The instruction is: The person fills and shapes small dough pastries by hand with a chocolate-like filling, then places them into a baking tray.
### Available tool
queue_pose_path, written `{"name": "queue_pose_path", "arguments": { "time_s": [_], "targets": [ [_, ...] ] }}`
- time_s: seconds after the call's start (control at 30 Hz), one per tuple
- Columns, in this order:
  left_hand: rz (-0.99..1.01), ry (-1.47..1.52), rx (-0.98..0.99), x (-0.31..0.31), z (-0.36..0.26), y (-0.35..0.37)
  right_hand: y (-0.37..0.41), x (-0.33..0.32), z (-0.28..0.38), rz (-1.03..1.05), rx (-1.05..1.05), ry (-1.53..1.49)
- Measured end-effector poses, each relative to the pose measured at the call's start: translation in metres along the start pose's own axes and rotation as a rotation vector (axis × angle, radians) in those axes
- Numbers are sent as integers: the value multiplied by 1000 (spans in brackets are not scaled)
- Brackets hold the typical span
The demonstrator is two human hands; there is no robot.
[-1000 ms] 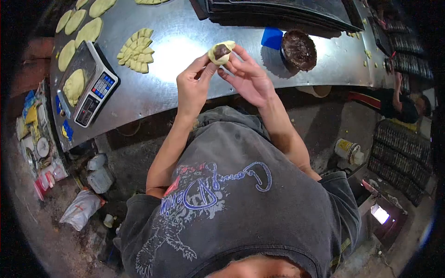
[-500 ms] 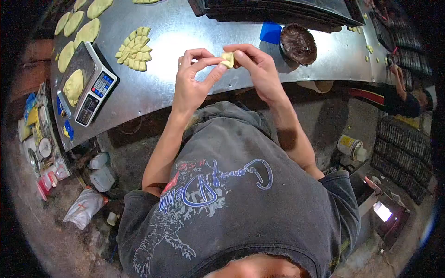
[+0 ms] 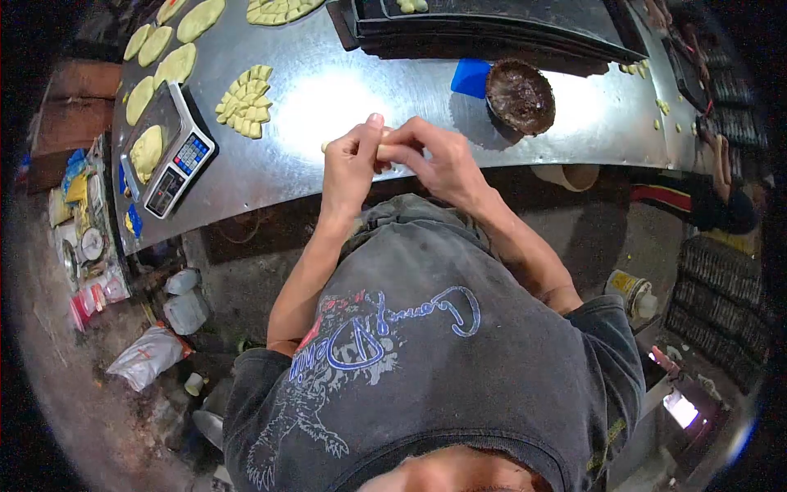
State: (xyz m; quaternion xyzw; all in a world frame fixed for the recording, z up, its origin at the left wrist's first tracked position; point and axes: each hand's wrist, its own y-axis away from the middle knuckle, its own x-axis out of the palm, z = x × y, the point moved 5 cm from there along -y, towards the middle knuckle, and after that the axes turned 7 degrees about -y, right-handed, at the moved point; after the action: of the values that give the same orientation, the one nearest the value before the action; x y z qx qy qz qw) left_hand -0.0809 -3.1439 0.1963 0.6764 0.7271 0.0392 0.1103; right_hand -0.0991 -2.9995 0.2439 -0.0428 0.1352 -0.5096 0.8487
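My left hand [image 3: 349, 168] is closed, thumb up, around a small piece of dough [image 3: 325, 148]. Only a pale yellow bit of it shows at the hand's outer edge; the fingers hide the rest. My right hand [image 3: 438, 160] meets it with fingers pinched together against the left fingers, over the table's front edge. A cluster of cut dough pieces [image 3: 244, 102] lies left of my hands on the steel table [image 3: 283, 168]. To the right stands a bowl of dark brown paste [image 3: 521, 97], with a blue scraper [image 3: 470, 78] beside it.
A digital scale [image 3: 180, 160] bears a dough lump [image 3: 147, 153] at the left. Flat dough ovals [image 3: 175, 64] and another batch of cut dough [image 3: 283, 10] lie behind. Stacked black trays [image 3: 492, 37] fill the back. Another person's arm [image 3: 721, 164] shows at far right.
My hands have drawn together and closed over the dough, which was in plain view between the fingertips before. The camera view has shifted, showing more of the table's back.
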Motion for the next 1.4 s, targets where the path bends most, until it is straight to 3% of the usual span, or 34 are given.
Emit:
{"name": "queue_pose_path", "arguments": {
  "time_s": [0.03,0.13,0.17,0.27,0.43,0.53,0.57,0.8,0.9,1.0,1.07,1.1,1.2,1.23,1.33,1.4],
  "targets": [
    [41,83,44,7,-1,4,0,-7,-11,-18,143,-98],
    [-129,227,247,29,-8,12,-5,-28,-32,-108,201,-115],
    [-70,211,250,34,-9,14,-8,-34,-36,-116,183,-212],
    [-153,135,295,45,-12,25,-7,-33,-47,-40,276,-521],
    [-204,162,261,56,-7,26,-4,-31,-38,-107,250,-419],
    [-253,315,125,47,-4,26,0,-23,-5,-57,-134,101],
    [-331,312,137,43,-5,26,2,-14,2,-49,-212,97],
    [-209,111,-55,14,14,25,-9,15,-6,-70,-273,446],
    [-170,225,-70,-4,27,19,-27,36,-38,8,324,-100],
    [-133,267,-94,-23,46,16,-48,62,-70,141,510,-310],
    [-69,315,-164,-38,58,17,-55,77,-89,73,368,-175],
    [-39,364,-221,-44,61,17,-52,81,-90,76,398,-22],
    [1,501,-325,-68,78,17,-53,100,-57,102,-381,471],
    [-5,518,-340,-78,82,18,-50,110,-37,176,-261,436],
    [79,517,-435,-105,93,29,-49,132,-61,344,150,93],
    [48,370,-559,-125,91,37,-61,142,-96,263,137,99]
  ]
}}
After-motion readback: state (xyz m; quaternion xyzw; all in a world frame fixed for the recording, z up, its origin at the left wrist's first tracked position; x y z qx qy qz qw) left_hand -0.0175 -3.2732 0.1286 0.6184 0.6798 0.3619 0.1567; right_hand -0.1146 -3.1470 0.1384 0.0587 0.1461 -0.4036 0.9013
